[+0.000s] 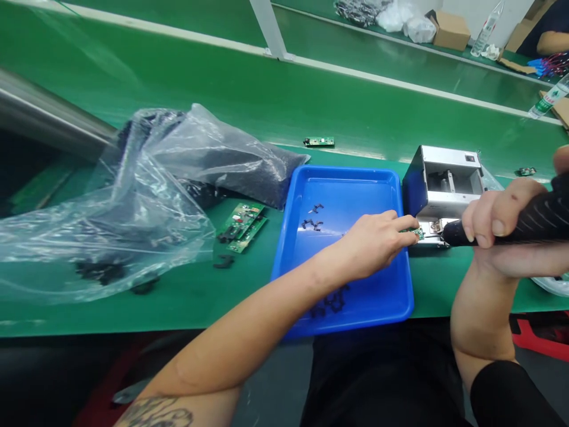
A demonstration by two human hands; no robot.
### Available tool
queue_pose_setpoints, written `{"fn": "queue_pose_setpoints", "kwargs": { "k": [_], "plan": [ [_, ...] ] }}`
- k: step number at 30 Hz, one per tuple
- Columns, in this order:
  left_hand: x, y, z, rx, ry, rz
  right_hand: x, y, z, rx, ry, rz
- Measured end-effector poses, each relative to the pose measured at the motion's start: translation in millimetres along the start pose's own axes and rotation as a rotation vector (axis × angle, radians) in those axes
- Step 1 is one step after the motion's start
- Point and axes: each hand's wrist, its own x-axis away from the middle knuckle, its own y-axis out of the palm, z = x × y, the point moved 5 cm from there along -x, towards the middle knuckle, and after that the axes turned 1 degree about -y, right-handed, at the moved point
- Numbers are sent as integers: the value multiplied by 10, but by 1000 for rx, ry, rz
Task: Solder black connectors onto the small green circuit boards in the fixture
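Note:
Between its fingertips, my left hand (376,242) pinches a small green circuit board (413,232) over the right rim of the blue tray (284,261). My right hand (502,228) is wrapped round a black power screwdriver (533,219), its nose pointing left. That nose is at the front of a silver and black screw feeder (448,155), close to the board; whether it touches is hard to tell. Small black plastic clips (312,225) lie in the tray, some partly behind my left forearm.
Left of the tray lie stacked circuit boards (243,228), a loose black clip (223,261) and a large clear bag (213,157) of black parts. Another board (319,142) sits behind the tray. A bottle (551,98) stands back right, with a person's arm (553,42) beyond.

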Motion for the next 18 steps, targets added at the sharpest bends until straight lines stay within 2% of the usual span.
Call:
{"fn": "queue_pose_setpoints", "kwargs": {
  "k": [4, 9, 18],
  "plan": [
    [4, 15, -6, -1, 3, -11, -26, -29, 74, 17, -58, -37],
    [8, 20, -1, -2, 2, -14, -26, -10, 94, 88, 9, -41],
    [9, 35, -14, 14, 12, 9, -45, 12, 154, 26, 53, -32]
  ]
}}
